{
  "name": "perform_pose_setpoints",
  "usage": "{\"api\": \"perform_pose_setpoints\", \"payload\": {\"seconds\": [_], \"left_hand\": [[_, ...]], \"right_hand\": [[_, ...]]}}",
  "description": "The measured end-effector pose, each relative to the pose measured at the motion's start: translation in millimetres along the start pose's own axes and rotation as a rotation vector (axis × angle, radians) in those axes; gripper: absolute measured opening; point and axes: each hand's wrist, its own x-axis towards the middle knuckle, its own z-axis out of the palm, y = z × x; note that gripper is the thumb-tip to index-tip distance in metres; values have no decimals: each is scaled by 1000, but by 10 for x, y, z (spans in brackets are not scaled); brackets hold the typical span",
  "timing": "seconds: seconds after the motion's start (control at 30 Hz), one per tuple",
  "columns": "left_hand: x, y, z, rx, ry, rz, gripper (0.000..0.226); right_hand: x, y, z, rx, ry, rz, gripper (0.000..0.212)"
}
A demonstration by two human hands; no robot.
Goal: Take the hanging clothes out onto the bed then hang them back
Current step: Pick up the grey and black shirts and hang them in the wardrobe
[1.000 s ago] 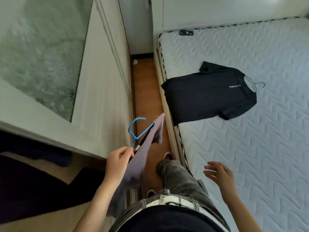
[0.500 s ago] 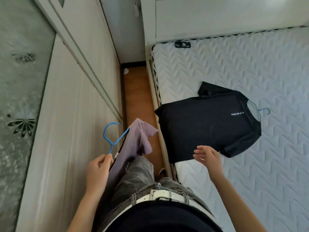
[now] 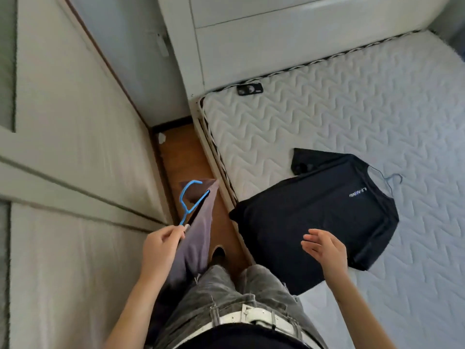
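Note:
A mauve garment (image 3: 198, 238) hangs on a blue hanger (image 3: 189, 200) over the floor strip between wardrobe and bed. My left hand (image 3: 161, 244) is shut on the hanger's lower end and the top of the garment. A black T-shirt (image 3: 317, 212) lies flat on the white quilted mattress (image 3: 302, 122), its hem over the bed's left edge, with a blue hanger hook (image 3: 395, 178) sticking out of its collar. My right hand (image 3: 324, 250) hovers open over the black shirt's near part, holding nothing.
Pale wardrobe doors (image 3: 70, 152) fill the left side. A narrow wooden floor strip (image 3: 183, 157) runs between them and the bed. A small black object (image 3: 249, 89) lies at the mattress's far edge, below the white headboard (image 3: 264, 41). My legs stand beside the bed.
The view has swung from the wardrobe toward the bed. My left hand carried the mauve garment on its hanger closer to the bed. My right hand rose over the black shirt.

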Motion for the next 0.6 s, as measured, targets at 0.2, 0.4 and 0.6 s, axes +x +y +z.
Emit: {"api": "perform_pose_setpoints", "payload": {"seconds": [0.2,0.4,0.6], "left_hand": [[813,640,387,-6,-137,79,28],[1305,1447,1300,-44,-258,42,31],[1665,1818,2673,-86,-324,-29,34]], "right_hand": [[381,-301,-194,140,190,-10,25],[1265,-604,-555,212,295,-7,25],[2770,-821,-1116,253,383,-24,24]]}}
